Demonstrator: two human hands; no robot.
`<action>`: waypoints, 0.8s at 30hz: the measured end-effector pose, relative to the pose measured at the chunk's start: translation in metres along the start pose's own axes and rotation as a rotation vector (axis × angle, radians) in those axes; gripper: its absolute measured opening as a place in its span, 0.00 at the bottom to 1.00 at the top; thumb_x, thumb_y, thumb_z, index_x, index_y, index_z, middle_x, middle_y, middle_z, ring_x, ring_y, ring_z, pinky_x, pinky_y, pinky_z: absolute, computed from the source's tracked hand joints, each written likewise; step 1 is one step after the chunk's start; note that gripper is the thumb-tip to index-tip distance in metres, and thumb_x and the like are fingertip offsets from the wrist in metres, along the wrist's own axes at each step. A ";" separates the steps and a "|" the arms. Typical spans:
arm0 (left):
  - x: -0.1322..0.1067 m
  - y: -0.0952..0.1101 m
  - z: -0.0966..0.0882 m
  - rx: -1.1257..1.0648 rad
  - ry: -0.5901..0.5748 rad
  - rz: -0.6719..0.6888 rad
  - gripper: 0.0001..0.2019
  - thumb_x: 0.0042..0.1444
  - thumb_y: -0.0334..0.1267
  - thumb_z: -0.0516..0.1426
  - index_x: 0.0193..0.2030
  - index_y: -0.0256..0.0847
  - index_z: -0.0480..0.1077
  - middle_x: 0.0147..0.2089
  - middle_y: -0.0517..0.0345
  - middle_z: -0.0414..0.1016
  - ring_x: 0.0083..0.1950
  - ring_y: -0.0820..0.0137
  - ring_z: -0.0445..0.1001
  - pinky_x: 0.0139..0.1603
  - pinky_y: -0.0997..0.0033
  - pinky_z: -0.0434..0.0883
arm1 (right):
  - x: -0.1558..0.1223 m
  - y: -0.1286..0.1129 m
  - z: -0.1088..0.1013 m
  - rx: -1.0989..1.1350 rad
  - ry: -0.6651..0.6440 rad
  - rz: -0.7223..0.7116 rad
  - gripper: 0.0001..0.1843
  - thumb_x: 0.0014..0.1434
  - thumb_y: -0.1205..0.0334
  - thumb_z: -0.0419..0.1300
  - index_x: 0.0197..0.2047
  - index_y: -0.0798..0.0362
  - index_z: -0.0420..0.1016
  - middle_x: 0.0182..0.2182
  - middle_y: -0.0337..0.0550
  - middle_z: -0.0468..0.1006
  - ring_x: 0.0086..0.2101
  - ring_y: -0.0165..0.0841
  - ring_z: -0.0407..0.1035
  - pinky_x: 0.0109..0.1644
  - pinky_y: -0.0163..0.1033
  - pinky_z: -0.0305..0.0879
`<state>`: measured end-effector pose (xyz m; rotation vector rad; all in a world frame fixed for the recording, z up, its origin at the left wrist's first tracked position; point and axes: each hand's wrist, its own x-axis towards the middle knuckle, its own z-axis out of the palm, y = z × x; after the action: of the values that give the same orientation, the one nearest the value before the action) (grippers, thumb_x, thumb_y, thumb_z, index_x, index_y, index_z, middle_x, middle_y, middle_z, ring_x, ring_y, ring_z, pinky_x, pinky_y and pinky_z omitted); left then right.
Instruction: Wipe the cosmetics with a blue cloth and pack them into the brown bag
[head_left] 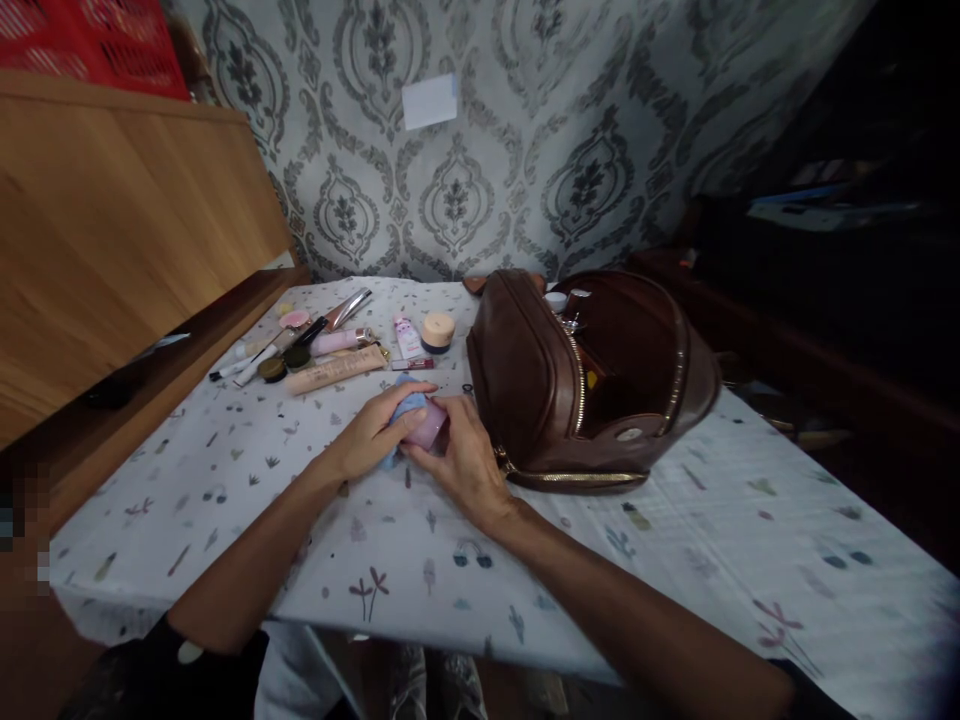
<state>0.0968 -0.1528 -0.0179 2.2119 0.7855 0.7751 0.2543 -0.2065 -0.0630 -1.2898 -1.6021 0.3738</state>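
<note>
Over the front half of the table, my left hand (375,432) is closed on a light blue cloth (410,400), which it presses against a small pink rounded container (429,428). My right hand (469,455) grips that container from the other side. Fingers cover much of it, so its exact kind does not show. Just right of my right hand stands a brown leather bag (517,370), unzipped, with a few items visible in its opening. Beyond my left hand lie a beige squeeze tube (335,371), a cream-lidded jar (438,332) and a small pink-and-white bottle (407,338).
Several cosmetics, among them a pink tube (337,342), a dark round pot (271,370) and a pink compact (295,319), lie at the table's back left. A patterned cloth (247,540) covers the table. A wooden cabinet (135,220) borders the left side; wallpaper rises behind.
</note>
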 end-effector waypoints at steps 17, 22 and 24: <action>0.002 0.003 0.008 -0.150 0.135 -0.106 0.22 0.67 0.53 0.47 0.54 0.39 0.70 0.48 0.53 0.76 0.49 0.64 0.74 0.52 0.67 0.71 | 0.001 -0.008 -0.005 0.060 -0.053 -0.005 0.24 0.55 0.54 0.66 0.52 0.52 0.66 0.47 0.50 0.71 0.47 0.43 0.68 0.51 0.47 0.68; 0.003 -0.001 0.015 -0.186 0.230 -0.124 0.25 0.67 0.55 0.45 0.51 0.38 0.71 0.47 0.53 0.76 0.47 0.65 0.73 0.50 0.69 0.69 | 0.003 -0.006 -0.001 0.304 -0.109 0.181 0.25 0.62 0.44 0.55 0.55 0.52 0.63 0.44 0.46 0.75 0.40 0.35 0.71 0.43 0.41 0.70; 0.003 -0.001 0.016 -0.142 0.218 -0.115 0.25 0.67 0.55 0.44 0.53 0.38 0.70 0.49 0.52 0.76 0.48 0.64 0.74 0.53 0.67 0.69 | 0.005 -0.001 0.002 0.380 -0.121 0.271 0.25 0.63 0.40 0.52 0.51 0.52 0.64 0.35 0.42 0.75 0.30 0.32 0.70 0.35 0.39 0.69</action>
<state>0.1093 -0.1564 -0.0276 1.9603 0.9246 0.9946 0.2523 -0.2019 -0.0603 -1.2036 -1.3698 0.8938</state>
